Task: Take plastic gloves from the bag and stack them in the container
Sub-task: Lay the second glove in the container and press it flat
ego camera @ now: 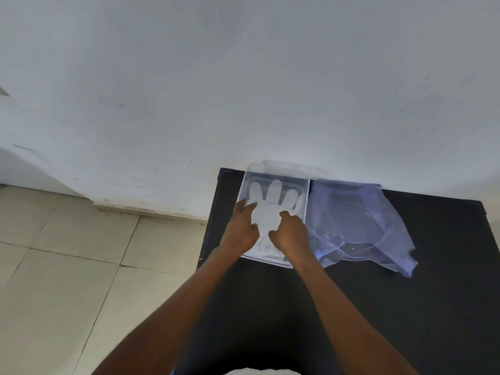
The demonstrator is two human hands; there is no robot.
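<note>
A clear plastic container (305,185) sits at the far left end of a black table (405,307), against the wall. A translucent white plastic glove (270,201) lies flat inside it, fingers pointing toward the wall. My left hand (242,228) rests on the glove's left side with its fingers spread. My right hand (290,231) presses on the glove's palm area with fingers bent down. Both hands cover the glove's cuff. To the right of the container lies the crumpled clear bluish bag (357,226), flat on the table.
A white wall (243,77) rises directly behind the table. Beige floor tiles (67,266) lie to the left, past the table's left edge. Something clear (292,166) stands between the container and the wall.
</note>
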